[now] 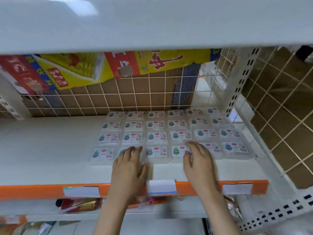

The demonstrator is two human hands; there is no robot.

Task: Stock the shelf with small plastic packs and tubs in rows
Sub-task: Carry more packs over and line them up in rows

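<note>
Both hands over the front row of packs [156, 151]: left hand [129, 164] flat, fingers straight and together on the second pack, right hand [197, 160] with fingers loosely curled and slightly apart just past the fourth pack's right edge, gripping nothing — looks like squaring the row on the shelf [50, 150].

Large red Chinese characters stand on the yellow carton [169, 61] at upper centre, seen upside down; one looks like "中". The red carton [20, 72] at upper left bears white characters, unreadable. The print on the pack labels [156, 151] is too blurred to read.
</note>
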